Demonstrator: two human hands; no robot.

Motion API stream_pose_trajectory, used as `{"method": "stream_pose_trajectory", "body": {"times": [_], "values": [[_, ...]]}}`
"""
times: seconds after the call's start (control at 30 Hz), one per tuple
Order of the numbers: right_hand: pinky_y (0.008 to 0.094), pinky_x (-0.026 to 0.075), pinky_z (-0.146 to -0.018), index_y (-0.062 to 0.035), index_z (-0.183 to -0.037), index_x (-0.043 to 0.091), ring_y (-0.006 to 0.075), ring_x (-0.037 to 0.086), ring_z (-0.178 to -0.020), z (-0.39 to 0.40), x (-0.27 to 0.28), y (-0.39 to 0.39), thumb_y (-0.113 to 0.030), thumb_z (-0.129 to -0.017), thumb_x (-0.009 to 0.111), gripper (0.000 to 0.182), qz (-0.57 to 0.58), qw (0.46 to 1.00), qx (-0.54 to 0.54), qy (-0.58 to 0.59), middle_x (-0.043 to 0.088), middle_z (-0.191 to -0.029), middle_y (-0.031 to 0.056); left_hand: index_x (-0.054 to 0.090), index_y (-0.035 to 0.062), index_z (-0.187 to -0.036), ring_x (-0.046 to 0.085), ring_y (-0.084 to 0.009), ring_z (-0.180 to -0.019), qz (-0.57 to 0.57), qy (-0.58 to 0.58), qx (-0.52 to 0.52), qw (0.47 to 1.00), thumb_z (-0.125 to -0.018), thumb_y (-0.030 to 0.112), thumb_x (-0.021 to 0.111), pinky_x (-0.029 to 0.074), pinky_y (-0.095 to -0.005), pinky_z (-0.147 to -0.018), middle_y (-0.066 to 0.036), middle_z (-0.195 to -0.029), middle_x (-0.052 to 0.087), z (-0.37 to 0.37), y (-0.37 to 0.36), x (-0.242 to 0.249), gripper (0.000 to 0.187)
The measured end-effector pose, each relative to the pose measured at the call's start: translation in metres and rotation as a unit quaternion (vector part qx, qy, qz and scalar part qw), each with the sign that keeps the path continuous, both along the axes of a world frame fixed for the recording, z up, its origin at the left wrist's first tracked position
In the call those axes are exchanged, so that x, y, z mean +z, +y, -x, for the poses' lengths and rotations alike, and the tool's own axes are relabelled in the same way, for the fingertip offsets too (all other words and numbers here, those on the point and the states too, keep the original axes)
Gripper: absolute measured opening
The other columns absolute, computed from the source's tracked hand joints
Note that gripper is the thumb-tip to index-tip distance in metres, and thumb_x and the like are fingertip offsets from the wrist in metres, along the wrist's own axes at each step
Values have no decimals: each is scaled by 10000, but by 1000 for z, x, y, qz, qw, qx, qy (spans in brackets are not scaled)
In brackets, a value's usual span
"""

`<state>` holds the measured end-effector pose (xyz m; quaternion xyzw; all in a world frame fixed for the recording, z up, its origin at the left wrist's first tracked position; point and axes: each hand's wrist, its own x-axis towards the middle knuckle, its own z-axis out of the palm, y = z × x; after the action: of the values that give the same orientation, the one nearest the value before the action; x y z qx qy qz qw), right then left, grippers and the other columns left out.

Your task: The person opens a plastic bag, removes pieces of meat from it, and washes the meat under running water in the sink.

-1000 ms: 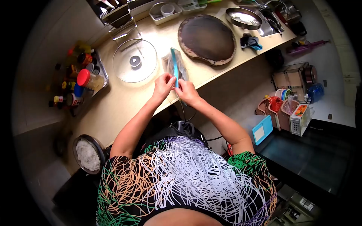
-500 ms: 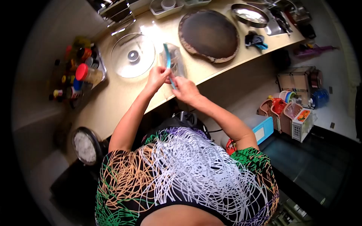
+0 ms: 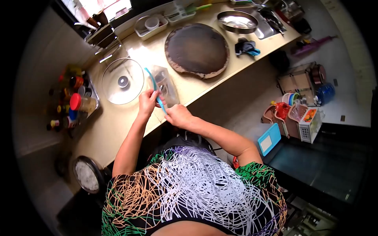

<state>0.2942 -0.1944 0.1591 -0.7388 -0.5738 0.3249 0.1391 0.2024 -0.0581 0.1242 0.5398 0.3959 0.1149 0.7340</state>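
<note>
The left hand is closed, thumb and fingers pinching a blue strip partway along its length. The right hand is closed at the near end of the same strip. The hands are slightly apart, the right hand nearer the body.

The strip borders a clear bag. The bag lies just beyond the right hand and to the right of the left hand, over the counter. Its contents cannot be identified.

Controlling relation: the long axis of the strip runs from the right fingertips, past the left fingers, away from the body and toward the left. The free end projects beyond the left hand. The left hand is nearer to this free end; the right hand is at the opposite end.

Outward from the left hand, a glass lid rests beyond and to the left. A red-capped jar is farther left. Beyond the right hand and bag, a round dark board lies on the counter; a dark cloth is farther right.

Difference from the earlier frames: one second before, the hands are close together at the near end, with the strip nearly upright in view. The hands are now farther apart, and the strip leans more to the left.
</note>
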Motion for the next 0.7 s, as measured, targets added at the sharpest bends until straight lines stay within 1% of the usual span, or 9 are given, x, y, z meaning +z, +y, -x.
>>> {"method": "stream_pose_trajectory", "body": {"times": [0.13, 0.17, 0.3, 0.4, 0.47, 0.53, 0.6, 0.67, 0.7], "values": [[432, 492, -669, 4, -687, 632, 354, 616, -702, 6, 9, 12, -241, -765, 597, 259, -11, 1000, 15, -13, 611, -677, 195, 570, -21, -799, 633, -179, -550, -8, 5, 21, 1000, -883, 131, 527, 506, -246, -423, -104, -654, 615, 6, 15, 8, 178], [431, 491, -663, 3, -674, 626, 352, 616, -700, 8, 13, 16, -232, -760, 594, 253, -17, 1000, 21, -16, 612, -678, 194, 571, -8, -768, 606, -140, -508, -14, -7, 33, 999, -870, 143, 554, 480, -226, -402, -87, -629, 609, 8, 19, 10, 182], [431, 491, -659, 0, -654, 617, 350, 616, -690, 14, 11, 31, -216, -755, 588, 240, -58, 998, 27, -23, 611, -674, 192, 568, 17, -733, 525, -94, -427, -17, -20, 91, 996, -860, 167, 577, 433, -206, -373, -66, -610, 598, 19, 34, 6, 197], [434, 491, -651, -8, -652, 609, 349, 616, -676, 23, 9, 32, -217, -756, 575, 236, -71, 997, 31, -18, 609, -665, 190, 562, 32, -705, 504, -82, -420, -24, -24, 114, 993, -864, 169, 575, 419, -205, -364, -34, -575, 560, 29, 43, 6, 210], [439, 491, -645, -18, -666, 607, 350, 615, -668, 32, 2, 27, -233, -761, 565, 239, -45, 998, 36, -10, 606, -657, 189, 560, 33, -695, 500, -81, -419, -39, -13, 126, 991, -862, 172, 578, 416, -206, -363, -29, -571, 548, 37, 49, 1, 219], [443, 496, -638, -38, -676, 607, 349, 618, -672, 36, -2, 31, -263, -758, 569, 242, -63, 998, 1, -4, 611, -660, 175, 558, 33, -684, 495, -81, -419, -51, 6, 138, 989, -861, 176, 581, 414, -206, -363, -23, -566, 536, 41, 55, -5, 229], [443, 497, -634, -50, -677, 612, 351, 616, -673, 37, -16, 36, -276, -752, 578, 241, -41, 999, -15, -21, 612, -664, 174, 553, 31, -656, 491, -85, -423, -70, 41, 108, 991, -857, 209, 589, 416, -218, -367, -15, -560, 519, 39, 65, -25, 271], [440, 499, -633, -53, -684, 619, 347, 615, -673, 57, -38, 28, -295, -747, 590, 251, -5, 999, -26, -24, 612, -669, 174, 560, 24, -725, 525, -104, -455, -75, 52, 63, 994, -860, 275, 588, 438, -239, -379, -16, -583, 523, 63, 57, -53, 287], [438, 497, -632, -49, -685, 621, 343, 613, -672, 68, -45, 26, -303, -745, 595, 262, -4, 999, -17, -31, 612, -671, 172, 559, 23, -771, 548, -113, -493, -19, 41, 65, 997, -857, 315, 587, 455, -248, -391, -22, -608, 529, 76, 50, -45, 305]]}}
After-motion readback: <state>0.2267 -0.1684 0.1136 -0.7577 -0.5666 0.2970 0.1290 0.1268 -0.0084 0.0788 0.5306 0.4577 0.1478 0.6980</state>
